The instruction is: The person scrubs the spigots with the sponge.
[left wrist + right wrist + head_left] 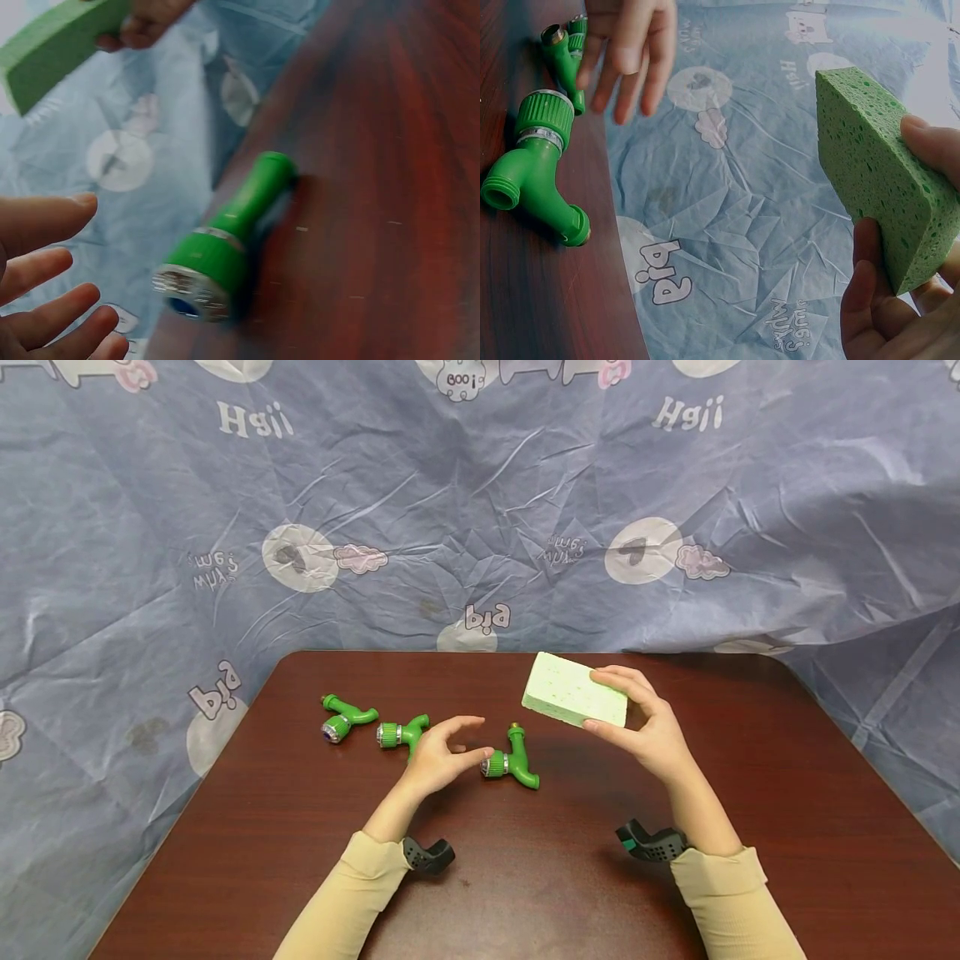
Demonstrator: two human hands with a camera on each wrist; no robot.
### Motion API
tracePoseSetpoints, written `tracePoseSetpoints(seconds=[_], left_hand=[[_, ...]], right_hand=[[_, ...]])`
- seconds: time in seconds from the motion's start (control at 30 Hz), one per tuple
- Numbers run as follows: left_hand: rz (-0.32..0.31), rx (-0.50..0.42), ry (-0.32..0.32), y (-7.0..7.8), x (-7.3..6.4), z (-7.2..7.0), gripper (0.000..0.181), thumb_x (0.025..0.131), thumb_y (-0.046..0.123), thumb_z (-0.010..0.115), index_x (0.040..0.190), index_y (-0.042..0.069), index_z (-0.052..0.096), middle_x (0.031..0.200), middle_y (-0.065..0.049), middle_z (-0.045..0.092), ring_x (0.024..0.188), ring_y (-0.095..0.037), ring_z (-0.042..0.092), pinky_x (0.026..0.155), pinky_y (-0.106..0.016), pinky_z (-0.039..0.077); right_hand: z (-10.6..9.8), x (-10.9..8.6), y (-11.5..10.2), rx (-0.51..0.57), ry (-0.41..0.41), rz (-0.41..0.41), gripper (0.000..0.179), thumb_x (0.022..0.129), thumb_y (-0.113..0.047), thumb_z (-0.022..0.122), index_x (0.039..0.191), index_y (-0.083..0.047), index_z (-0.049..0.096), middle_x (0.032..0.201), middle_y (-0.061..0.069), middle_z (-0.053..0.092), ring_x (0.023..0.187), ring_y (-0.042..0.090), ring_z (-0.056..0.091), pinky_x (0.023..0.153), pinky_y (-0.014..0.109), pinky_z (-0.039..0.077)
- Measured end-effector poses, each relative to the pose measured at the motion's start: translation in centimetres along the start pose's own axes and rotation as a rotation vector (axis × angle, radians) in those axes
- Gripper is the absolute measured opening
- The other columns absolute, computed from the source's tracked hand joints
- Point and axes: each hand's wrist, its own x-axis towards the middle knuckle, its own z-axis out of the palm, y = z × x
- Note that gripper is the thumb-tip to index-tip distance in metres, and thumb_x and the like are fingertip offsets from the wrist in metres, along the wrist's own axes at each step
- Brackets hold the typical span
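head view: fingers of the right hand (658, 735) pinch a green sponge (570, 692) by one end above the dark red table (525, 885); the left hand (438, 762), fingers parted and holding nothing, is near three green taps (518, 762) lying there; blue printed cloth (442, 485) hangs behind.

All the lettering stands on the blue cloth (420, 485) behind the bench (570, 893). In the head view, a white word (256, 421) at upper left looks like "Hgii", and a matching word (687, 413) stands at upper right. Between them, a pale cloud-shaped figure (461, 381) bears "BOO" and a mark like "i". Outlined letters (667, 271) in the right wrist view resemble "Bia". Smaller two-line lettering (213, 570) cannot be read surely.
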Motion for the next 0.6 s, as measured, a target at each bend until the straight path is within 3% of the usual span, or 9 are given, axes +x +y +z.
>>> tracePoseSetpoints(seconds=[0.2,0.33,0.6], left_hand=[[0.005,0.083,-0.089,-2.1,-0.3,1.9,0.053,0.074,0.025,0.08,0.122,0.012,0.062,0.119,-0.006,0.061,0.096,-0.021,0.063,0.077,-0.031,0.053],[0.028,0.143,-0.091,-3.0,-0.6,2.6,0.052,0.074,0.024,0.08,0.121,0.01,0.062,0.115,-0.004,0.061,0.092,-0.018,0.062,0.077,-0.026,0.052],[0.046,0.084,-0.086,-3.7,-0.5,2.7,0.044,0.077,0.018,0.078,0.118,0.009,0.065,0.106,-0.002,0.065,0.093,-0.018,0.062,0.078,-0.027,0.052]], right_hand=[[0.0,-0.1,-0.1,0.004,0.0,-0.002,0.058,0.07,0.018,0.071,0.125,0.008,0.053,0.128,0.013,0.044,0.107,0.019,0.048,0.078,0.016,0.045],[0.0,0.0,0.0,0.012,0.001,-0.006,0.058,0.07,0.018,0.071,0.125,0.008,0.053,0.127,0.013,0.044,0.106,0.019,0.049,0.077,0.016,0.045],[-0.1,0.0,0.0,0.03,-0.009,-0.003,0.057,0.071,0.017,0.071,0.125,0.008,0.053,0.127,0.013,0.044,0.103,0.019,0.05,0.076,0.017,0.047]])
